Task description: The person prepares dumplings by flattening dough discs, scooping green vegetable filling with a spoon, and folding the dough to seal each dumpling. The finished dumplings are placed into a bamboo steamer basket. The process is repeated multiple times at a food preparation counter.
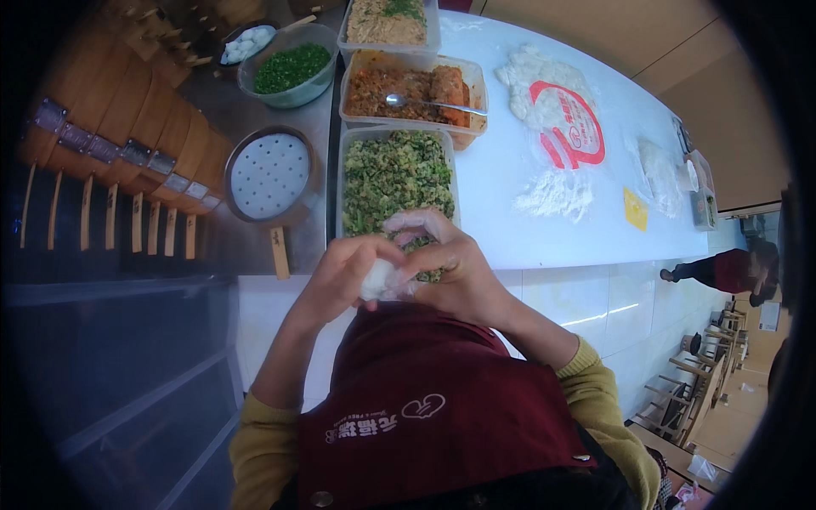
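A small white piece of dough is held between both hands, in front of the maroon apron. My left hand curls around its left side. The fingers of my right hand touch its right edge; whitish, wet-looking film or residue covers some of them. Part of the dough is hidden by the fingers. Just beyond the hands is a plastic tub of chopped green filling. Behind that stands a tub of reddish-brown filling with a metal spoon lying in it.
Stacked bamboo steamers stand at left, beside a round steamer with a perforated white liner. A bowl of chopped greens is behind. The white board bears dough under printed plastic, flour and a yellow scraper. A person is far right.
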Tool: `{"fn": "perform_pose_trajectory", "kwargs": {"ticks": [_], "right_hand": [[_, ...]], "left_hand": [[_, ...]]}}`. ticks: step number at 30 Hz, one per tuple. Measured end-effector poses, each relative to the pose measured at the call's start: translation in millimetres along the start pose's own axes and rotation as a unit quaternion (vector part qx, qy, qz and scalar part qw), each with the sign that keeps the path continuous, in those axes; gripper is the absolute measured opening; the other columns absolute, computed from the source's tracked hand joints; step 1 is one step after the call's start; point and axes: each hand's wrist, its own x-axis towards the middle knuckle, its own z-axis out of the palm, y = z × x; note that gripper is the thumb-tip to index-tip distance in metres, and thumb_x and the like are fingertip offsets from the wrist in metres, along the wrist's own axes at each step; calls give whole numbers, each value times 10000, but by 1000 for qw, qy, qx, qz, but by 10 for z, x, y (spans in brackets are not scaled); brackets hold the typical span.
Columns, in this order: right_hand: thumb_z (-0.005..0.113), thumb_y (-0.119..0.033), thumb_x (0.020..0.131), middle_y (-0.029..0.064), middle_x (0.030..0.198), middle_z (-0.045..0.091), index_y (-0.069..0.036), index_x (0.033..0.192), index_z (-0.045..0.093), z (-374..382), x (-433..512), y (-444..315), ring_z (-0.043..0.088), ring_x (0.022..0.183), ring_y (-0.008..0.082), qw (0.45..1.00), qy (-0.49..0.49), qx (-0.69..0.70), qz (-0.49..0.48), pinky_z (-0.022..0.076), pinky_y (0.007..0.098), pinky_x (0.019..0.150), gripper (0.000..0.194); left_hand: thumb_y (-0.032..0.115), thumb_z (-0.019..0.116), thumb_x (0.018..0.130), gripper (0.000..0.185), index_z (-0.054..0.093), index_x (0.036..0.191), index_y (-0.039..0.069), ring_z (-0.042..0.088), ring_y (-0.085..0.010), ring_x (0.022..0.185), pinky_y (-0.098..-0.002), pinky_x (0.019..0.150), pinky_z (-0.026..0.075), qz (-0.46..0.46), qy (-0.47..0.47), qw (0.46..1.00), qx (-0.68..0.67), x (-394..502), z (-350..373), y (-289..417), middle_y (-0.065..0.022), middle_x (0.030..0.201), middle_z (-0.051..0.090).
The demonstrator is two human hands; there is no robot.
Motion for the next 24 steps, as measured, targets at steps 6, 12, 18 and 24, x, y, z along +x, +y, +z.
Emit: {"fn": "perform_pose_trajectory", "kwargs": {"ticks": [6, 12, 18, 24], "right_hand": [[771, 5, 657, 119, 1251, 492, -95, 815, 700, -3, 40, -6, 525, 1056, 250, 1000, 0, -11, -12, 462, 347, 887, 200], [780, -7, 669, 122, 1228, 509, -86, 804, 703, 13, 74, -21, 524, 1063, 248, 1000, 7, -5, 4, 465, 346, 881, 174], [774, 6, 663, 131, 1215, 517, -78, 796, 698, 24, 116, -20, 530, 1059, 259, 999, 9, -12, -29, 450, 334, 895, 174], [786, 0, 642, 133, 1214, 510, -88, 782, 693, 33, 152, -52, 520, 1050, 270, 997, 24, -41, -60, 445, 352, 895, 189]], "left_hand": [[568, 455, 930, 604, 626, 870, -8, 561, -72, 534, -184, 440, 415, 0, 12, 998, -63, 13, -49, -47, -31, 675, 591], [606, 459, 909, 622, 605, 921, 1, 551, -70, 528, -183, 445, 419, 23, 6, 998, -65, 51, -46, -36, -25, 709, 591], [680, 488, 850, 696, 592, 968, 2, 542, -57, 529, -173, 442, 414, 8, -33, 999, -36, 48, -88, -4, -16, 723, 585], [680, 485, 851, 681, 588, 914, 11, 547, -62, 534, -176, 440, 414, -5, -36, 998, -57, 65, -117, 26, -17, 720, 583]]}}
